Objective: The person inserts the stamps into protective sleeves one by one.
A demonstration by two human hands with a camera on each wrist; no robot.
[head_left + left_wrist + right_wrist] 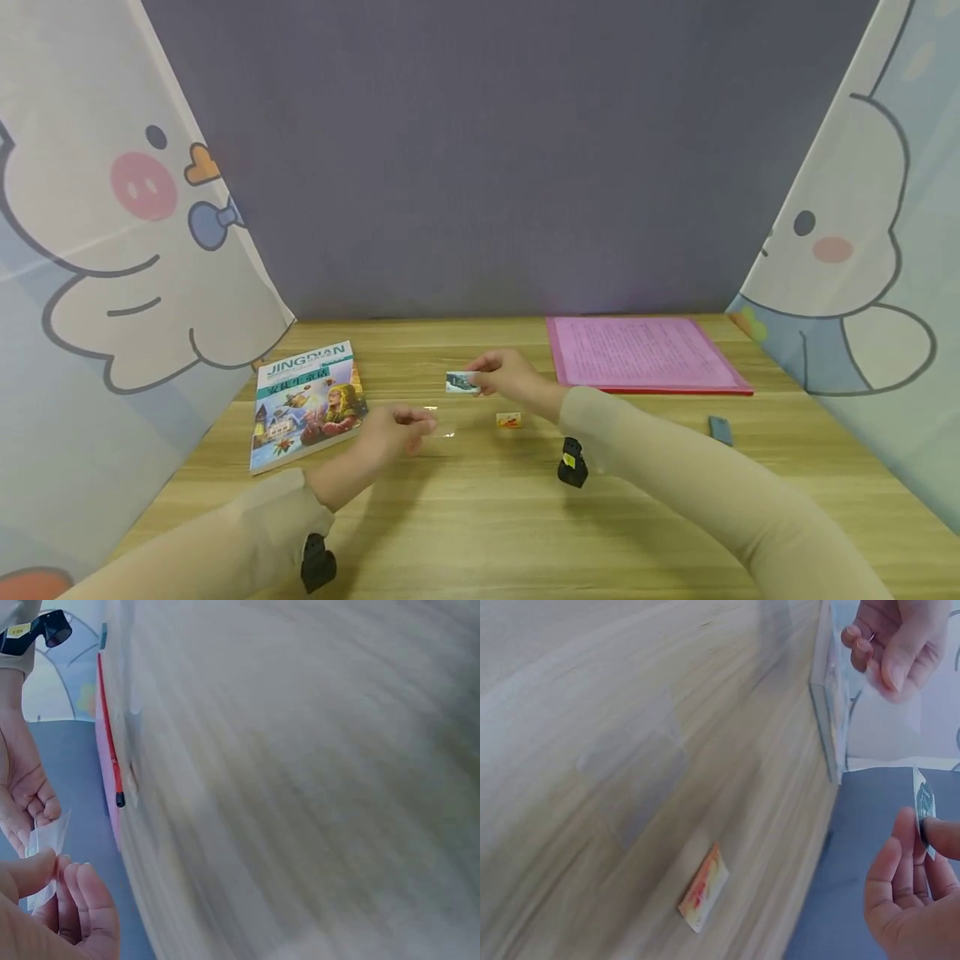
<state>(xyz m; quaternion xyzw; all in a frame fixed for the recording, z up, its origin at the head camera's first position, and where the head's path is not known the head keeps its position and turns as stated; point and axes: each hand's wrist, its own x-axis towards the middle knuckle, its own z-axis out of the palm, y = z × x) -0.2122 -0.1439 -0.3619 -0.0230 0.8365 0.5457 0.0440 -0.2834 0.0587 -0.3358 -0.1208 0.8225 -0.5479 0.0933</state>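
Observation:
My left hand (pixel 397 429) pinches a small clear plastic sleeve (pixel 46 838) between thumb and fingers, above the table. To its right and a little farther back, my right hand (pixel 510 375) holds a stamp with a dark green picture (pixel 459 382) by its right edge. The right wrist view shows that stamp edge-on, between thumb and fingers. An orange and yellow stamp (pixel 508 420) lies on the wooden table below my right hand. Near it, another clear sleeve (pixel 641 769) lies flat on the wood.
A paperback book with an illustrated cover (pixel 307 408) lies at the left. At the back right is a pink folder (pixel 645 354) with a printed sheet and red edge. A small blue-grey object (pixel 721 430) lies nearer at the right. Fabric panels (pixel 510 158) enclose the table.

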